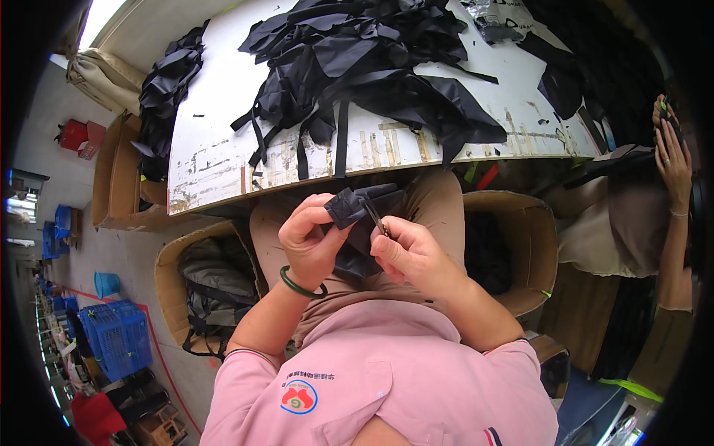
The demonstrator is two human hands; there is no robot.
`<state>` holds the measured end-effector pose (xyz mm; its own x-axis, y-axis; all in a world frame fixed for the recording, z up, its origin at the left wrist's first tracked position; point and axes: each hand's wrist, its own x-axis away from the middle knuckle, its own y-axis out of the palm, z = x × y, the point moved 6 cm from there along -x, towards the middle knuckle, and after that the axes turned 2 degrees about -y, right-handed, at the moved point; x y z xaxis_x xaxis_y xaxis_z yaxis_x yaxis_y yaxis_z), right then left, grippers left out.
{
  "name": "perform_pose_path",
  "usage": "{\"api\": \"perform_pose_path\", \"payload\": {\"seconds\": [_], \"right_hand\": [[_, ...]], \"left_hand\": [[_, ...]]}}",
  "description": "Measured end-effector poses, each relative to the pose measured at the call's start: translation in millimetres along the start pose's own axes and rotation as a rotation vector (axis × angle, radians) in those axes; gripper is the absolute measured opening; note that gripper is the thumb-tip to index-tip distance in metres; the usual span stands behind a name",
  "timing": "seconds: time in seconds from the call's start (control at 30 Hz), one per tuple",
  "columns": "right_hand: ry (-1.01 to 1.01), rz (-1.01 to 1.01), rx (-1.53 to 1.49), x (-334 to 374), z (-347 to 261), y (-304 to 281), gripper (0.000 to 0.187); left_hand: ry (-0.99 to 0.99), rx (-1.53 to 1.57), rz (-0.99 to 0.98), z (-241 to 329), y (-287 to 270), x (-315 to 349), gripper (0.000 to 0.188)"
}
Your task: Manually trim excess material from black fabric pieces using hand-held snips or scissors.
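Note:
Above my lap, my left hand (306, 236) pinches a folded end of black fabric (344, 209) between thumb and fingers. The rest of that piece hangs down between my knees. In my right hand (416, 251) is a small pair of scissors (375, 217), the fingers closed round its handles. Its narrow dark blades point up and lie against the right side of the held fabric; whether they are apart I cannot make out. Just beyond my hands, a large heap of black fabric pieces (357, 63) covers much of the white table (216, 141), with straps hanging over its near edge.
Cardboard boxes stand by my legs: one on the left with a grey-black bag (216, 279), another (532, 245) on the right with dark fabric. More black cloth (171, 89) hangs off the table's left end. Another person's hand (673, 160) shows at far right. Blue crates (115, 338) stand left.

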<state>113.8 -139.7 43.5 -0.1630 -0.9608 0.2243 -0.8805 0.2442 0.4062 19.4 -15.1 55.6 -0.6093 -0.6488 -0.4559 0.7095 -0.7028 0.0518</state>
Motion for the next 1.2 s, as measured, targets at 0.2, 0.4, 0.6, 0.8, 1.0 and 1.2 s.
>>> {"api": "perform_pose_path", "payload": {"seconds": [0.2,0.4,0.6,0.8,1.0,1.2], "right_hand": [[0.007,0.025,-0.022,-0.1,3.6,8.3,0.032],[-0.370,0.278,0.621,2.1,-22.1,2.4,0.037],[-0.400,0.297,0.673,3.0,-23.8,1.8,0.037],[-0.362,0.289,0.699,2.5,-15.3,-2.4,0.037],[-0.370,0.261,0.645,3.5,-16.8,-0.2,0.037],[-0.387,0.274,0.649,4.0,-19.2,-0.2,0.035]], "left_hand": [[0.067,-0.019,-0.016,4.0,3.2,1.5,0.019],[0.075,-0.059,-0.066,4.2,6.8,3.7,0.019],[0.112,-0.075,-0.106,2.8,8.1,4.5,0.021],[0.126,-0.101,-0.121,3.7,8.5,4.4,0.020],[0.140,-0.083,-0.132,2.2,9.3,3.7,0.021],[0.151,-0.070,-0.162,5.4,12.9,4.7,0.022]]}}
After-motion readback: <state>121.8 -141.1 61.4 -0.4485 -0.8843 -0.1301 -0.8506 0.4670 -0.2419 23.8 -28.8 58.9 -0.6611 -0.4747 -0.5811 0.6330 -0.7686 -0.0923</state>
